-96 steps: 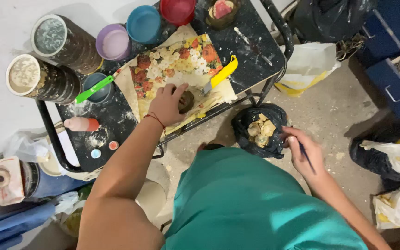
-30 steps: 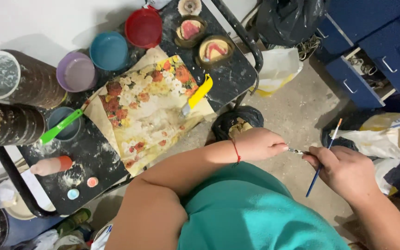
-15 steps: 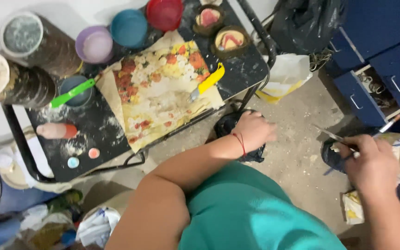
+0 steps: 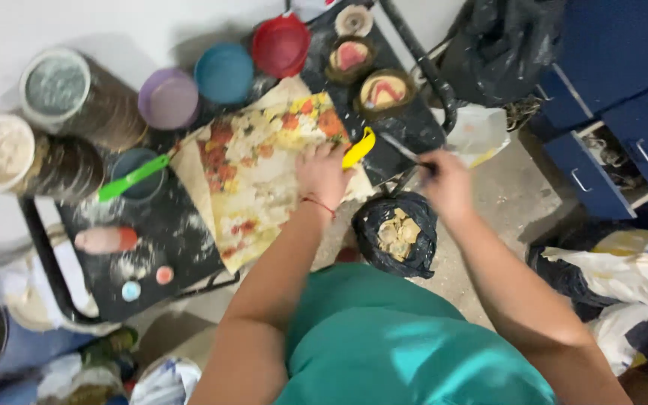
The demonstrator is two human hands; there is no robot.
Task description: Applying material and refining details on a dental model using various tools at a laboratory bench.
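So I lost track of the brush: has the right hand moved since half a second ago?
Yes. The right hand swung from beside the blue drawers back to the cart.

Black paint-spattered cart top [image 4: 166,232], floral paper sheet [image 4: 256,169], coloured bowls [image 4: 223,71], two tall tubs [image 4: 54,86], yellow scraper [image 4: 359,147]

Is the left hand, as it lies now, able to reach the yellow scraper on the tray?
Probably yes. The left hand rests on the floral sheet, right beside the yellow scraper, and nothing lies between them. The right hand holds a thin brush clear of it.

Blurred right hand [image 4: 448,184], its thin tool [image 4: 406,154] unclear
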